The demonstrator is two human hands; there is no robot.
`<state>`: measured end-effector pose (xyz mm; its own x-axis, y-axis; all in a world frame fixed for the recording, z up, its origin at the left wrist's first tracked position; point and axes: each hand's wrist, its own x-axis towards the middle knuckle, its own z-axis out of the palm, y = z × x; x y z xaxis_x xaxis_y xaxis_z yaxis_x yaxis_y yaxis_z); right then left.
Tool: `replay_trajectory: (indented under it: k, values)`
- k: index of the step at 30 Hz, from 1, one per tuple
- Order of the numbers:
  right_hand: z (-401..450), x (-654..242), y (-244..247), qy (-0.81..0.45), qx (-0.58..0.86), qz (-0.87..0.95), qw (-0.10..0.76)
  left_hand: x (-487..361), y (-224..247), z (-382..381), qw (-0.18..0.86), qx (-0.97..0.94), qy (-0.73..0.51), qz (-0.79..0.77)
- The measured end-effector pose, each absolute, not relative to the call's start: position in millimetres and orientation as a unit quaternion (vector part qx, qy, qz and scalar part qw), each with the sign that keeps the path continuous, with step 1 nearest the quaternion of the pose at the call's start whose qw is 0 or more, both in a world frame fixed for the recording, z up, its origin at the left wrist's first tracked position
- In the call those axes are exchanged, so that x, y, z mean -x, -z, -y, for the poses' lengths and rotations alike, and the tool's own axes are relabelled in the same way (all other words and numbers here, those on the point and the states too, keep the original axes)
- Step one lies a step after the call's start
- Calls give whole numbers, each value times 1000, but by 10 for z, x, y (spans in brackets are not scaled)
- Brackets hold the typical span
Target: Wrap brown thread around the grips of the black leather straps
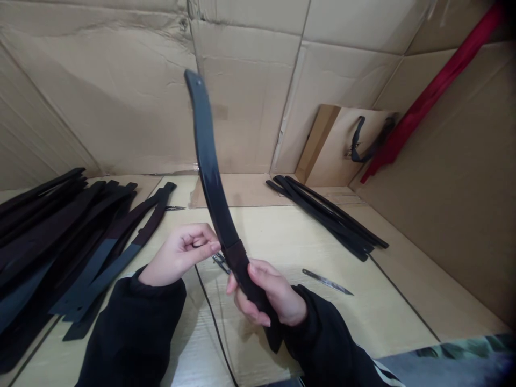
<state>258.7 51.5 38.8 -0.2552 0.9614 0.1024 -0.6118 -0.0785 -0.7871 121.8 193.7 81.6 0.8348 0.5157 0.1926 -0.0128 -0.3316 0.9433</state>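
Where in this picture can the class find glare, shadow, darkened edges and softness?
Head view: a pale sheen on the upper half of the dark curved strip; faint shadow on the table beside the left sleeve; near-black top right corner, past the red cloth; slight softness, leaving print on the paper bag unreadable.

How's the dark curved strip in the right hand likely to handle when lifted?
The curved strip seems fairly stiff: it rises from the right hand without drooping. Its glossy upper face may be slippery, and the long length above the grip could tip if held loosely.
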Motion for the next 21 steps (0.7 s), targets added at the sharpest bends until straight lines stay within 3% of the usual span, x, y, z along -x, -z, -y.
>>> replay_trajectory:
  k: [8,16,21]
  values:
    - [-572,-2569,-246,-804,12,338,489,-1305,-638,-1884,655,-707,-223,-149]
    - [-646,-2571,-166,-818,-154,351,430,-1344,-703,-1763,727,-657,-153,-125]
    - [-610,-2507,-278,-766,89,333,543,-1347,-755,-1773,702,-662,-213,-151]
